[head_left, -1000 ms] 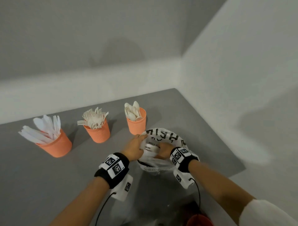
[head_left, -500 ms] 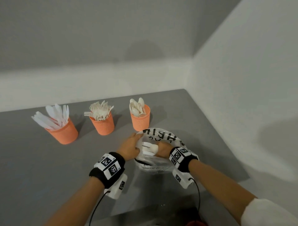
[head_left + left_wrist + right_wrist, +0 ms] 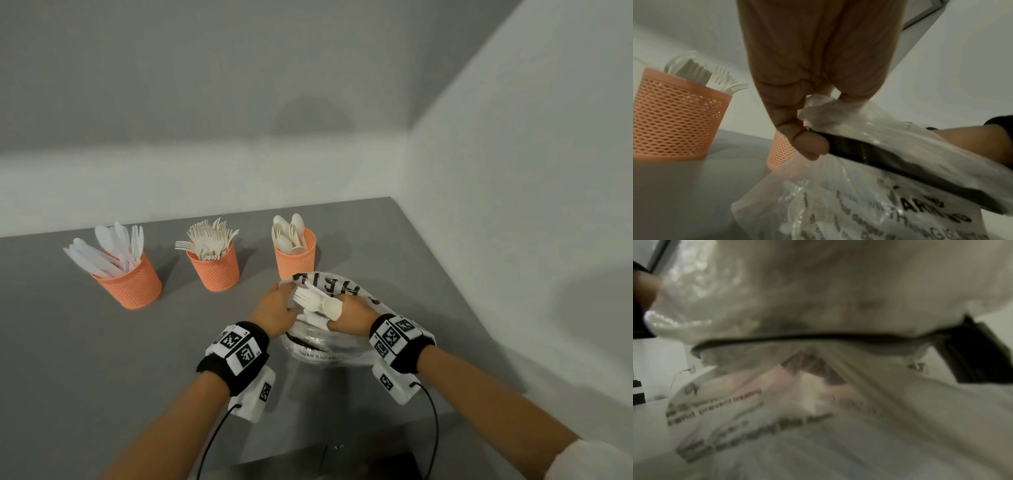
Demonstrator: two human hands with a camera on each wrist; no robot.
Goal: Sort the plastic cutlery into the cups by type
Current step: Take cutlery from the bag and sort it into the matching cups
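Three orange mesh cups stand in a row: knives in the left cup (image 3: 130, 282), forks in the middle cup (image 3: 215, 269), spoons in the right cup (image 3: 296, 258). Just in front of the spoon cup lies a clear plastic bag (image 3: 325, 347) with black print. My left hand (image 3: 284, 303) pinches the bag's rim (image 3: 840, 146) between thumb and fingers. At the bag's mouth my right hand (image 3: 339, 313) grips a small bunch of white cutlery (image 3: 313, 299), showing a fork's tines and a spoon's bowl. The right wrist view is blurred and filled by the bag (image 3: 818, 426).
The grey table (image 3: 102, 359) ends at a white wall on the right, close behind the bag, and at a wall behind the cups. A dark object (image 3: 342, 466) sits at the table's near edge between my forearms.
My right hand has drawn the white cutlery up out of the bag's mouth. The left hand keeps its hold on the rim. The head view has shifted, so the cups appear further right.
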